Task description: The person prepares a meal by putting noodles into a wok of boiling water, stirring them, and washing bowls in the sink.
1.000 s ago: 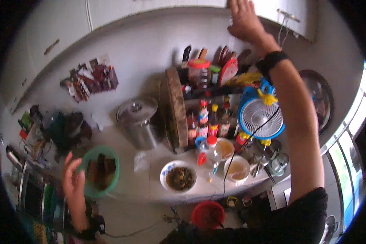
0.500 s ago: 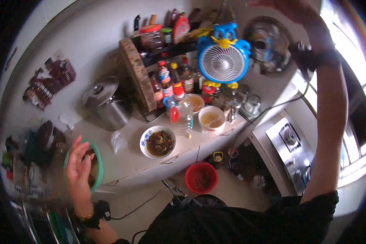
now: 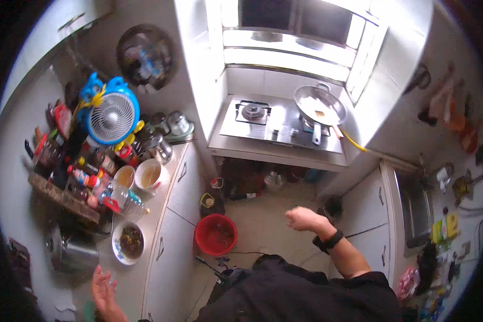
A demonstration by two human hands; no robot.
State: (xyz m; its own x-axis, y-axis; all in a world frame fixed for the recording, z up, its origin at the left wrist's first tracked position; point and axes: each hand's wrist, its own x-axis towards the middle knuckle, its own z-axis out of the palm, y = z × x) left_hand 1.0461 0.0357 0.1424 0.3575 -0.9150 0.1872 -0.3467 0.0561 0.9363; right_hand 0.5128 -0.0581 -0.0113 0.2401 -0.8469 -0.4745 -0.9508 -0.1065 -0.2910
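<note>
Resting at the lower left, the left hand hangs open-fingered over the pale surface, gripping nothing. Just ahead of it sits 1 patterned plate of dark food, likely kept near the edge for easy reach, with 1 steel pot to its left. Farther ahead, 2 bowls of broth stand beside crowded sauce bottles and 1 blue fan. Between the hands, 1 red bucket stands on the floor. The right hand is clenched into a loose fist in mid-air, empty, with 1 black band at its wrist. Beyond it, 1 wok rests on the stove.
</note>
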